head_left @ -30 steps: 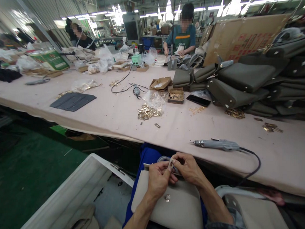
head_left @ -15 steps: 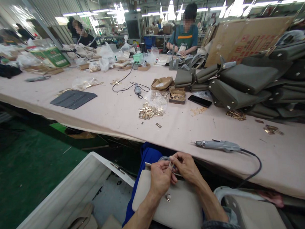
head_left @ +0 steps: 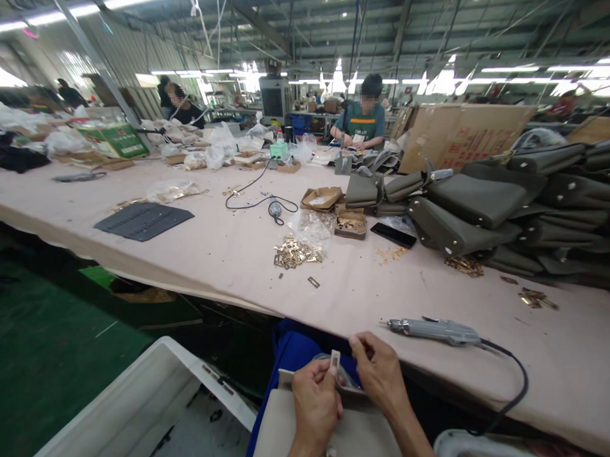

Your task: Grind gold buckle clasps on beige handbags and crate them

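Note:
A beige bag (head_left: 362,436) lies on my lap at the bottom of the head view. My left hand (head_left: 314,405) is closed and pinches a small pale strap tab (head_left: 334,361) that stands up from the bag's top edge. My right hand (head_left: 380,372) is closed just right of the tab, its fingertips pinched on something I cannot make out. A clear plastic piece (head_left: 327,358) shows behind the tab. A grey electric screwdriver (head_left: 431,329) lies on the table just beyond my right hand.
The long pink table (head_left: 210,238) holds a pile of gold metal fittings (head_left: 296,252), small cardboard boxes (head_left: 349,223), a black phone (head_left: 392,234) and stacked dark green bags (head_left: 489,202). A white bin (head_left: 126,415) stands at my left. Two other people work at the far end.
The camera has tilted upward, so hands and bag sit lower in view. My right hand has drawn slightly away from the tab, which now stands upright in my left fingers.

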